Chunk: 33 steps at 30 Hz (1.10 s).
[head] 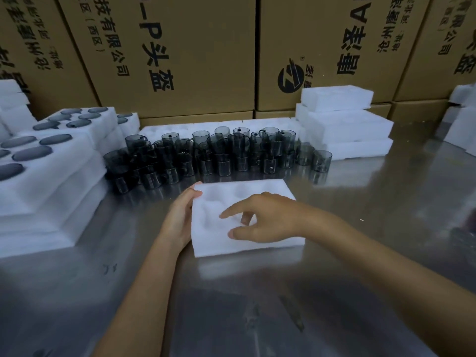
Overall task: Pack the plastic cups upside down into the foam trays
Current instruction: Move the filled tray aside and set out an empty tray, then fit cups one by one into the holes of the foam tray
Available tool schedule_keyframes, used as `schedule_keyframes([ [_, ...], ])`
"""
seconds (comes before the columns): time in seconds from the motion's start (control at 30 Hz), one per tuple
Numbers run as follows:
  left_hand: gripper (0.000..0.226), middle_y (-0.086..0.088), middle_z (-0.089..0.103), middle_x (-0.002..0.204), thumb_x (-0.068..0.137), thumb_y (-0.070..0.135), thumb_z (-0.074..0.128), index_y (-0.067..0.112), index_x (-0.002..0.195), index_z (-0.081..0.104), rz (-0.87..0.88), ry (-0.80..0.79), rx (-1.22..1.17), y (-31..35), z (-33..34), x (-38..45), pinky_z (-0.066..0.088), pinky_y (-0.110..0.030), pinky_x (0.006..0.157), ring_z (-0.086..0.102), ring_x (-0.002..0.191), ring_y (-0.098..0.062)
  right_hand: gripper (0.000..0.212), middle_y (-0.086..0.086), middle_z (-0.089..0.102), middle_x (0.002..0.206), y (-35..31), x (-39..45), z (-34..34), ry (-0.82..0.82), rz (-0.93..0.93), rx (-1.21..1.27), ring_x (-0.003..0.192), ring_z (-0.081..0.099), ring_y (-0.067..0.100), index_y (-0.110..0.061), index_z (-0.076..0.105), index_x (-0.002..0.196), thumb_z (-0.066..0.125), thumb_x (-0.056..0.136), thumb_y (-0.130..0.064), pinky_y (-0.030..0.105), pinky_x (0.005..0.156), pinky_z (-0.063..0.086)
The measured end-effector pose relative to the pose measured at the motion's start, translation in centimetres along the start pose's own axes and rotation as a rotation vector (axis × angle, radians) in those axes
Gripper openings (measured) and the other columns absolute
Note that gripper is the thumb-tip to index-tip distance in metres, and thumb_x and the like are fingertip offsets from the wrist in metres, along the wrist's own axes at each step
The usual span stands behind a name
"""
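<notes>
Foam tray (pixel 257 243), empty, lies flat on the steel table (pixel 257 305) directly in front of me, its moulded wells all bare; I count about 6 of them, though the white foam washes out and I would not swear to the number. My left hand (pixel 180 217) lies along the tray's left edge, fingers loosely extended against the foam with the thumb at the far corner, steadying rather than gripping. My right hand (pixel 265 217) hovers low over the tray's middle, fingers spread and relaxed, index pointing left, holding nothing.

So I judge the step in hand to be settling a fresh tray into position before loading begins. No cup has gone into it yet.

The plastic cups (pixel 219 155), smoky dark and with handles, stand crowded in rows just beyond the tray's far edge, most apparently mouth up, some stacked 2 high. To my left, filled trays (pixel 46 161) sit in a pile with round grey cup bases showing upward in the wells. To the right, a stack of empty trays (pixel 347 130) waits against the cardboard boxes (pixel 195 55).

Next I would need to reach forward over the tray, take a cup from the nearest row, turn it over, and seat it mouth down in a well, keeping my left hand on the foam so the light tray does not skid.
</notes>
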<state>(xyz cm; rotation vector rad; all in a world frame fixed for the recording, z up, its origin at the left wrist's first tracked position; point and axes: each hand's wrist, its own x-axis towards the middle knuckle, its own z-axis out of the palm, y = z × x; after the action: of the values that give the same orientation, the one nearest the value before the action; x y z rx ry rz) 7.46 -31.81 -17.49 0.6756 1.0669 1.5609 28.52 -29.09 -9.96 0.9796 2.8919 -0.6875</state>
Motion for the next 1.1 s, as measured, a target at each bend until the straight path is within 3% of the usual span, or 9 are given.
schedule_keyframes([
  [0.1,0.025,-0.009,0.072,0.105,0.09,0.019,0.057,0.02,0.11,0.072,0.025,0.125,0.042,0.1,-0.8,0.5,0.054,-0.042,0.085,0.067,0.093,-0.028,0.029,-0.017,0.072,0.1,0.1,0.2,-1.0,0.084,-0.002,0.147,0.101,0.062,-0.001,-0.047,0.067,0.119,0.063,0.091,-0.053,0.028,0.096,0.049],
  [0.23,0.036,-0.006,0.073,0.118,0.087,0.01,0.055,0.016,0.119,0.07,0.111,0.228,0.126,0.4,-1.2,1.0,0.048,-0.048,0.105,0.067,0.112,-0.029,0.014,-0.022,0.072,0.093,2.9,2.8,-2.6,0.443,0.116,0.17,0.093,0.065,0.001,-0.04,0.072,0.101,0.063,0.09,-0.042,0.036,0.094,0.053],
  [0.33,0.033,-0.006,0.074,0.113,0.086,0.011,0.057,0.02,0.112,0.074,0.134,0.244,0.186,0.3,-1.2,1.1,0.053,-0.043,0.096,0.069,0.105,-0.028,0.023,-0.018,0.068,0.091,7.6,6.0,-3.6,0.657,0.36,0.242,0.102,0.065,0.016,-0.034,0.063,0.113,0.062,0.09,-0.036,0.036,0.094,0.051],
  [0.43,0.026,-0.006,0.075,0.103,0.084,0.012,0.062,0.025,0.1,0.078,0.179,0.332,0.236,-0.1,-1.1,1.5,0.056,-0.033,0.08,0.069,0.089,-0.021,0.051,0.003,0.066,0.117,12.4,9.0,-3.9,0.697,0.549,0.337,0.108,0.062,0.026,-0.016,0.046,0.137,0.063,0.093,-0.035,0.037,0.092,0.048],
  [0.57,0.023,0.004,0.074,0.087,0.084,0.011,0.064,0.026,0.094,0.078,0.194,0.367,0.255,-0.4,-0.7,2.2,0.055,-0.026,0.07,0.066,0.078,-0.013,0.064,0.012,0.06,0.132,15.5,12.1,-4.3,0.751,0.638,0.442,0.123,0.056,0.032,-0.01,0.045,0.138,0.072,0.089,-0.04,0.04,0.101,0.047],
  [0.73,0.021,0.005,0.073,0.086,0.084,0.01,0.065,0.025,0.092,0.077,0.217,0.365,0.283,-0.7,-0.7,2.9,0.054,-0.029,0.073,0.066,0.078,-0.012,0.078,0.015,0.053,0.141,15.7,14.9,-5.1,0.821,0.616,0.43,0.134,0.046,0.033,-0.006,0.038,0.143,0.075,0.086,-0.044,0.045,0.106,0.046],
  [1.0,0.019,0.008,0.074,0.079,0.086,0.008,0.064,0.02,0.091,0.077,0.237,0.337,0.297,-0.7,-0.2,3.2,0.054,-0.019,0.064,0.067,0.071,-0.004,0.077,0.015,0.048,0.145,15.1,16.0,-5.1,0.834,0.682,0.392,0.138,0.04,0.033,-0.006,0.041,0.144,0.07,0.088,-0.049,0.045,0.107,0.045],
  [1.1,0.019,0.004,0.076,0.086,0.086,0.01,0.064,0.022,0.092,0.078,0.205,0.322,0.298,-0.5,-0.1,2.8,0.056,-0.027,0.072,0.068,0.076,-0.008,0.068,0.011,0.058,0.133,14.2,15.0,-4.7,0.891,0.635,0.495,0.128,0.051,0.032,-0.012,0.045,0.135,0.073,0.084,-0.048,0.045,0.103,0.047],
])
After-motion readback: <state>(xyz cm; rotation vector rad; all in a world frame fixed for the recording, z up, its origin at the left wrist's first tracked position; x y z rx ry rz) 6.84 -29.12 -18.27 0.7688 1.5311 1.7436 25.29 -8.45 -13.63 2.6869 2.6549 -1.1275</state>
